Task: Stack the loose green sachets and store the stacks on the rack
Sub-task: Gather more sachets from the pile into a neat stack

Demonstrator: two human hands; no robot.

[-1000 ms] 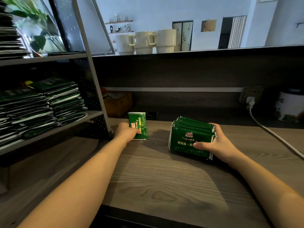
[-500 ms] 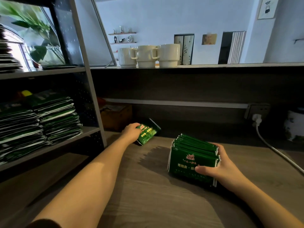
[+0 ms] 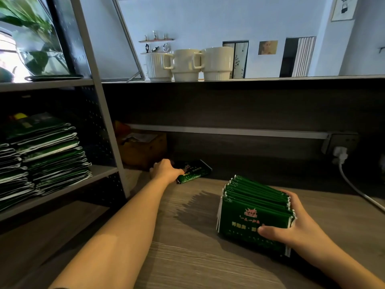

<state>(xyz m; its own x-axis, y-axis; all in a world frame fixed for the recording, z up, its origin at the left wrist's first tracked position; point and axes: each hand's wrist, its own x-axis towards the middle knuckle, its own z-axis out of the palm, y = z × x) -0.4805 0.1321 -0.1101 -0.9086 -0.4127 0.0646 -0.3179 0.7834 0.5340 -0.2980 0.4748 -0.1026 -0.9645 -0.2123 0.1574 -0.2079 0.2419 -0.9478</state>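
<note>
A bundle of several green sachets (image 3: 250, 207) stands on edge on the wooden counter (image 3: 187, 247), and my right hand (image 3: 291, 228) grips it from the right, thumb on the front sachet. My left hand (image 3: 166, 171) reaches far back toward the wall and holds one loose green sachet (image 3: 195, 171), which lies low and tilted against the dark back panel. On the rack (image 3: 98, 172) at the left, stacks of green sachets (image 3: 50, 155) fill the middle shelf.
A wooden box (image 3: 143, 149) sits behind the left hand beside the rack post. A white cable (image 3: 352, 184) runs from the socket at right across the counter. White mugs (image 3: 187, 63) stand on the ledge above.
My left hand has carried the single sachet from upright near the rack back toward the wall and tipped it down flat. My right hand keeps the bundle still.
</note>
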